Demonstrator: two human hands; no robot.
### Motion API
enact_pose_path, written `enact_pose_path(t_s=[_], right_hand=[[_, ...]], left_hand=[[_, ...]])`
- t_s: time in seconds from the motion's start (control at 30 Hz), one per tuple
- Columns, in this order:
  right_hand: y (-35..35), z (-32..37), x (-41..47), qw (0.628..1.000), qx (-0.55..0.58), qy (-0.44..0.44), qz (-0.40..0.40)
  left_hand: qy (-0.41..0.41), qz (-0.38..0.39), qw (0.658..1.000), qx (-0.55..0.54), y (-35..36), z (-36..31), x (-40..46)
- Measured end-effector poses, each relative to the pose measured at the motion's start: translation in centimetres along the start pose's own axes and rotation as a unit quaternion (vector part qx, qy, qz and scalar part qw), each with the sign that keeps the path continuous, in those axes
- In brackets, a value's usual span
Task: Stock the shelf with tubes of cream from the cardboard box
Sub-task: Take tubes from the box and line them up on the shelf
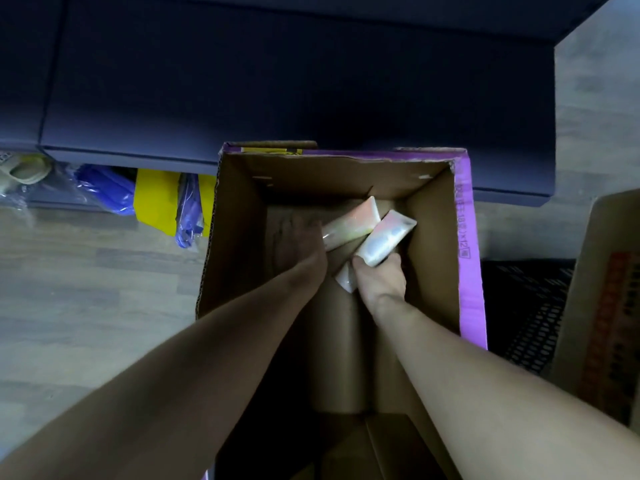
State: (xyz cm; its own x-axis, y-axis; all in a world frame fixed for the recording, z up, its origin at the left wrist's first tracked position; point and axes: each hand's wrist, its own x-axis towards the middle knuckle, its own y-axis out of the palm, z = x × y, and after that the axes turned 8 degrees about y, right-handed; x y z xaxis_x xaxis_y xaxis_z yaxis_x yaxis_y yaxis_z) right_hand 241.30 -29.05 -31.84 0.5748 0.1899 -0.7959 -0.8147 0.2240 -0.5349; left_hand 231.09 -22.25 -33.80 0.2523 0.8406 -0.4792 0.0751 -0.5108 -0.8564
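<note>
Both my arms reach down into an open cardboard box (433, 237) with purple outer sides. My right hand (379, 280) is shut on a pale cream tube (386, 237) that points up and away; a second white tube end (346, 280) sticks out at the left of that hand. My left hand (301, 244) is deep in the box, dim and blurred, its fingers touching the lower end of another pale tube (349, 223). Whether it grips that tube I cannot make out. The box floor around the hands looks bare brown cardboard. No shelf shows.
A dark blue sofa or cabinet (277, 81) fills the top. Blue and yellow plastic bags (152, 195) and a slipper (27, 171) lie on the wooden floor at left. A black plastic crate (530, 306) and a second cardboard box (609, 306) stand right.
</note>
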Motion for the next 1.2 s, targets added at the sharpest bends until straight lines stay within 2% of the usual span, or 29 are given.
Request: enact_pose_path(t_s=[0.13,0.23,0.37,0.57,0.67,0.87,1.2], right_hand=[[0.3,-1.6,-0.9,0.999,-0.011,-0.003,-0.032],[1.2,-2.4,-1.1,0.993,-0.033,-0.014,-0.110],[1.8,-2.4,-0.8,0.985,-0.066,-0.019,-0.157],[1.3,-2.6,0.4,0.983,-0.118,-0.031,-0.139],[0.8,-2.7,-0.2,0.983,-0.130,-0.029,-0.125],[-0.3,-3.2,-3.2,0.991,-0.111,-0.026,-0.076],[-2.4,-1.5,-9.5,0.992,-0.048,-0.082,-0.079]], left_hand=[[-0.036,0.018,0.999,-0.004,0.6,0.4,-1.6],[-0.078,0.074,0.994,-0.023,1.0,0.1,-2.5],[-0.092,0.068,0.992,-0.054,1.7,-0.2,-2.9],[-0.076,0.030,0.991,-0.107,2.3,0.8,-3.3],[-0.108,0.062,0.980,-0.157,1.7,0.7,-3.6],[-0.139,0.110,0.972,-0.155,-0.7,0.8,-6.0],[-0.076,0.046,0.973,-0.212,-6.6,1.1,-10.6]])
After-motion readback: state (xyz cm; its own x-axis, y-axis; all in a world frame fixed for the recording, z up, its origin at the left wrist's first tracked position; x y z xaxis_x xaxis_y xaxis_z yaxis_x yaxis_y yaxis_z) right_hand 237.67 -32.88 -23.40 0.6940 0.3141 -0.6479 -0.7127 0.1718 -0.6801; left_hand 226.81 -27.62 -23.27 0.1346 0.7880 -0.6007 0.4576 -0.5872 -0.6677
